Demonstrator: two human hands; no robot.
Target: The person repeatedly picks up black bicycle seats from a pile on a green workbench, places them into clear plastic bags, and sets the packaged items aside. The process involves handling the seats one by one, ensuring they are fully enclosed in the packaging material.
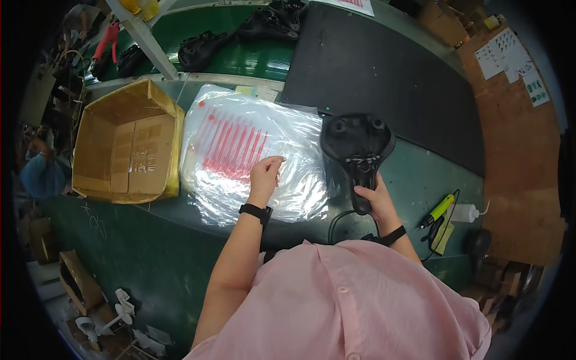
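My right hand [378, 200] is wrapped round the narrow nose of a black bicycle saddle [359, 144], held with its wide end pointing away from me and its underside showing. My left hand [266, 174] is over a stack of transparent plastic bags [300, 180] with red printing, fingers drawn together in a pinch. Whether a bag's edge or something small is between those fingertips cannot be made out. The bags lie flat on the green table, just left of the saddle.
A yellow-edged cardboard box [81, 156] stands left of the bags. Several black saddles [204, 51] lie on a green conveyor [240, 69] at the back. A black mat [384, 66] covers the far right. A green power screwdriver [440, 210] and white squeeze bottle [465, 212] lie right.
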